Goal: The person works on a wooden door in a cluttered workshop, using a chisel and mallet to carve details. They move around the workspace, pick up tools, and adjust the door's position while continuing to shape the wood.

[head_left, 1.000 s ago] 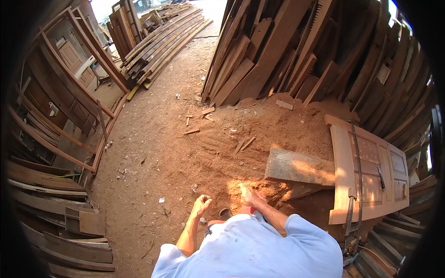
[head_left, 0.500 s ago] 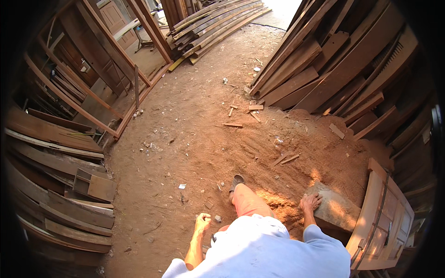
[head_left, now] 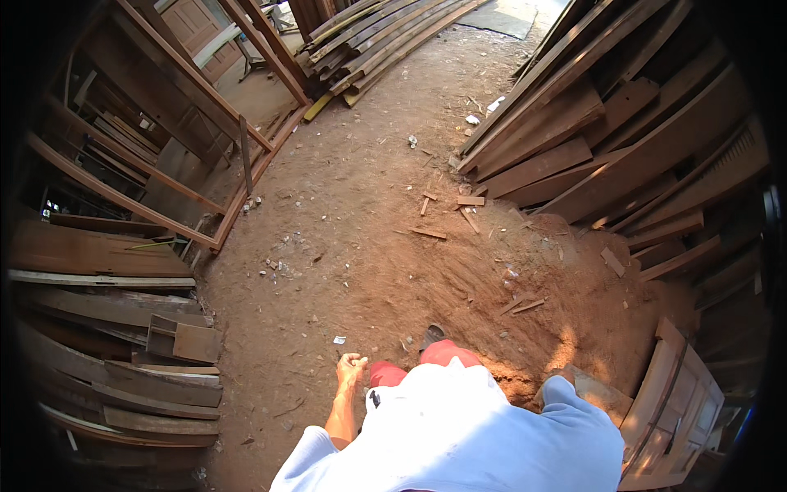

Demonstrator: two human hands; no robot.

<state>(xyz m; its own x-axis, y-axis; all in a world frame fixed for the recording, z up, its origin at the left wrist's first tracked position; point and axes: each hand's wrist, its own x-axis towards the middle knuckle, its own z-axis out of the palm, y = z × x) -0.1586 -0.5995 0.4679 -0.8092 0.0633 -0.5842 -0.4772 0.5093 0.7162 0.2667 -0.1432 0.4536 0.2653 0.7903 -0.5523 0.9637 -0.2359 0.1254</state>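
My left hand (head_left: 352,368) hangs in front of my left side with its fingers curled, and nothing shows in it. Sawdust-covered ground lies below it. On the other side, my right hand (head_left: 563,375) is mostly hidden by my pale sleeve, so its fingers do not show. It is beside a flat-topped wooden block (head_left: 604,393), partly covered by my arm; whether they touch, I cannot tell. A panelled wooden door (head_left: 676,414) leans just right of the block.
Planks (head_left: 566,176) lean in a long row on the right. Boards (head_left: 123,336) are stacked along the left, below a wooden frame (head_left: 184,225). Curved lengths of timber (head_left: 385,49) lie ahead. Wood scraps (head_left: 429,234) and reddish sawdust (head_left: 459,283) cover the ground.
My body has come closer to the block, and my sleeve now covers most of my right hand, which lay spread on the block's top before. The left hand stays curled.
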